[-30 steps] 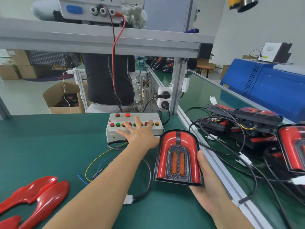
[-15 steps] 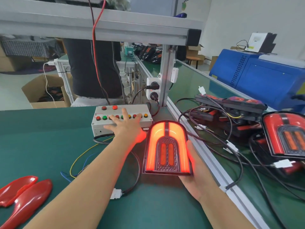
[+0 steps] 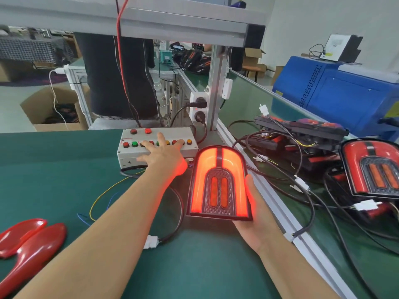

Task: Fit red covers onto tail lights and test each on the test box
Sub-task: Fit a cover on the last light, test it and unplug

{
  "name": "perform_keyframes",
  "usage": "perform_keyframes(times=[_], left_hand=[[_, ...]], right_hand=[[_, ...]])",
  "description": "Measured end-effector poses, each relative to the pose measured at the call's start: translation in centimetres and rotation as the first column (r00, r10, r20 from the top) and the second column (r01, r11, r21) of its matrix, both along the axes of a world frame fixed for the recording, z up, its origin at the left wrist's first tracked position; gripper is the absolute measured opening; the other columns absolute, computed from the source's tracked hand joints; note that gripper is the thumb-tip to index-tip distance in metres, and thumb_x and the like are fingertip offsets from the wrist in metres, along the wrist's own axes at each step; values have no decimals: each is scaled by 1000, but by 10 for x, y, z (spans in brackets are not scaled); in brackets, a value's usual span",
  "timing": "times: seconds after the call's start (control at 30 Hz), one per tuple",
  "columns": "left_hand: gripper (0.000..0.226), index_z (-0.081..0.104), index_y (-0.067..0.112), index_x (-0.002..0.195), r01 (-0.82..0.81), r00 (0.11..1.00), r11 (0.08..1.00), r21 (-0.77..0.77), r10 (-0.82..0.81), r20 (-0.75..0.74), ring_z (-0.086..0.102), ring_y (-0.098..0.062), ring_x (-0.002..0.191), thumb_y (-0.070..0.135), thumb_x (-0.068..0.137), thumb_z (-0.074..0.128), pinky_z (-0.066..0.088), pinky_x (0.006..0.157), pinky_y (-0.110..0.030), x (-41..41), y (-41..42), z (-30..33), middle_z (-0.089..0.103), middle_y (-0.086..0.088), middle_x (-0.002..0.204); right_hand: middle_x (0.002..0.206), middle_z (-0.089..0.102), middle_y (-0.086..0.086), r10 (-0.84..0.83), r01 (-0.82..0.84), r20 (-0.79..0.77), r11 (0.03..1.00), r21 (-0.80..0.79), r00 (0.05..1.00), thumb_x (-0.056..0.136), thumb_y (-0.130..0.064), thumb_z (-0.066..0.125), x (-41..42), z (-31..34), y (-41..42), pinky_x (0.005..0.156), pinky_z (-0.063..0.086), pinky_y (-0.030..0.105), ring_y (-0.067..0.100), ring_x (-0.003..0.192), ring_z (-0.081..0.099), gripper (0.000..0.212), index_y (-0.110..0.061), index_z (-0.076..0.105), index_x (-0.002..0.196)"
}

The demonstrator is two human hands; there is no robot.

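A: Green mat of the workbench (image 3: pixel 54 169) fills the lower frame. Aluminium frame beam (image 3: pixel 151 24) crosses the top, its post running down centre-right.

B: Right side?

A: Blue machine (image 3: pixel 336 100) upper right. In front of it, a pile of dark tail lights and black cables (image 3: pixel 302 134), and at the far right edge a second tail light (image 3: pixel 373 169), red, unlit.

B: The task's thing?

A: Tail light (image 3: pixel 219 184), centre frame, just right of the test box, face toward the camera. Its arch-shaped red band glows bright; the two inner oval strips are orange-red.

B: Who has it?

A: Right hand (image 3: pixel 257 221) cups it from below and from its right side, thumb up along the right edge. Fingers are hidden behind the housing, so the grip shows only by thumb and palm.

B: Left hand?

A: Left hand (image 3: pixel 164 156) lies flat on the test box (image 3: pixel 157 145), fingers straight and spread over the lower button row, holding nothing. Red glow from the lamp lights the wrist.

B: Box detail?

A: Grey box, centre, a row of red, green and orange buttons, two more buttons above. Black cable loops from it toward a white connector (image 3: pixel 150 242) on the mat.

B: Anything lower left?

A: Red covers (image 3: pixel 32 240), a few loose, lying side by side at the lower left edge.
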State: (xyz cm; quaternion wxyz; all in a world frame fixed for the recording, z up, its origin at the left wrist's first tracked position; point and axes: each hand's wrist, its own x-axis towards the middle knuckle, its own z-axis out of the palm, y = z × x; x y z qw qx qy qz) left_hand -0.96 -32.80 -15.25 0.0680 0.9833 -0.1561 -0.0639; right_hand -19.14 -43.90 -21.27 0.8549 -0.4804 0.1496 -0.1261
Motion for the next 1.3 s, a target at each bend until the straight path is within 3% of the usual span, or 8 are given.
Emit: perform_keyframes(times=[0.57,0.83,1.0,1.17,1.3], left_hand=[[72,14,47,146,18,999,1000,9,-18,27,-7,-54,137,19,89,48,23,102,-72,-3,0,-1,-5,-9,156],[68,15,47,145,14,1000,1000,-7,-14,27,-7,-53,137,29,91,53,23,102,-73,-1,0,-5,-7,-8,156],[74,15,47,145,12,999,1000,-8,-12,34,-8,-54,137,19,87,51,22,101,-74,0,0,-6,-7,-8,156],[69,10,48,145,14,998,1000,9,-14,69,-9,-54,138,34,91,52,16,101,-75,0,0,-13,-10,-8,157],[72,9,49,145,3,996,1000,4,-3,85,-10,-53,138,24,90,49,9,102,-75,-1,0,-14,-13,-8,157]], right_hand=[[123,68,3,-28,28,4,999,-26,1000,85,-62,49,-3,6,4,105,41,46,18,113,65,48,-31,72,114],[121,70,3,-37,37,-5,998,-43,999,86,-61,48,-4,7,6,99,45,44,18,111,67,46,-33,72,112],[121,70,3,-47,46,-7,998,-34,999,85,-61,50,-4,6,6,99,45,44,18,111,67,46,-32,72,113],[120,70,3,-50,49,-13,998,-44,999,84,-63,49,-3,7,6,99,45,44,18,110,67,46,-33,72,112],[119,71,2,-42,41,-15,997,-68,999,84,-64,48,-3,7,6,97,47,43,18,109,67,46,-35,73,110]])
